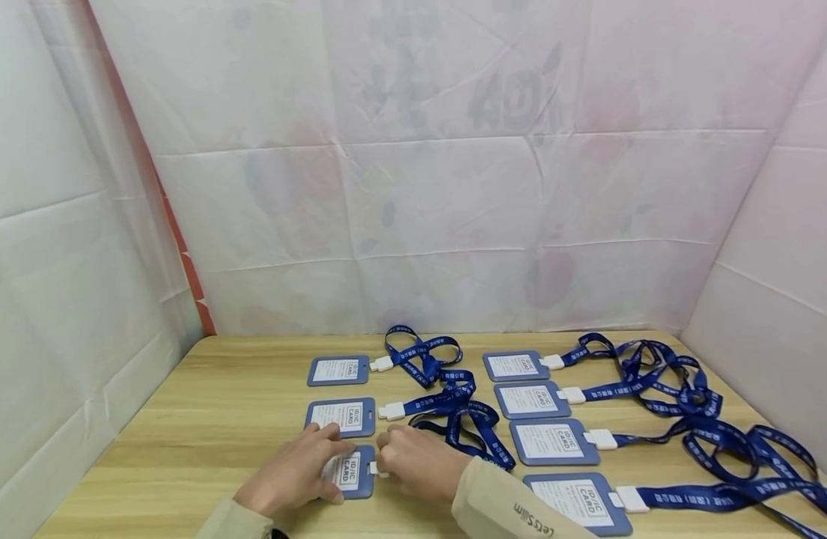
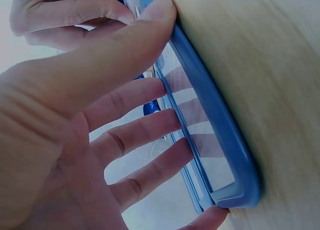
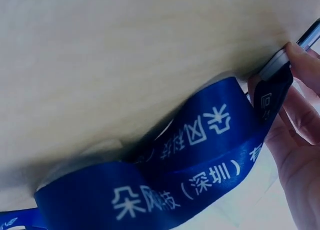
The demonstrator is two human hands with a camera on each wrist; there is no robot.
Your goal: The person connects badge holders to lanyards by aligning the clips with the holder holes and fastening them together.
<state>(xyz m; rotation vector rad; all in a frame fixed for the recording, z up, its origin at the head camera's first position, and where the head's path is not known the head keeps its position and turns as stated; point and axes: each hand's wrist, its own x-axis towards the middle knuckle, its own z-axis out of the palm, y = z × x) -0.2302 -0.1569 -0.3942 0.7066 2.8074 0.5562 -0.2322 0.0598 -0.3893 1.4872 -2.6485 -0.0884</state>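
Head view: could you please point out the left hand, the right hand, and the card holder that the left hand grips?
Left hand (image 1: 295, 466), head view: back of the hand.
Right hand (image 1: 420, 462), head view: back of the hand.
Card holder (image 1: 350, 472), head view: printed front face.

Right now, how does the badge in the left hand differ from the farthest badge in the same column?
The left hand grips the held badge; the far badge lies untouched on the table. The held badge is partly covered, while the far badge shows its whole face. Both are blue and rectangular.
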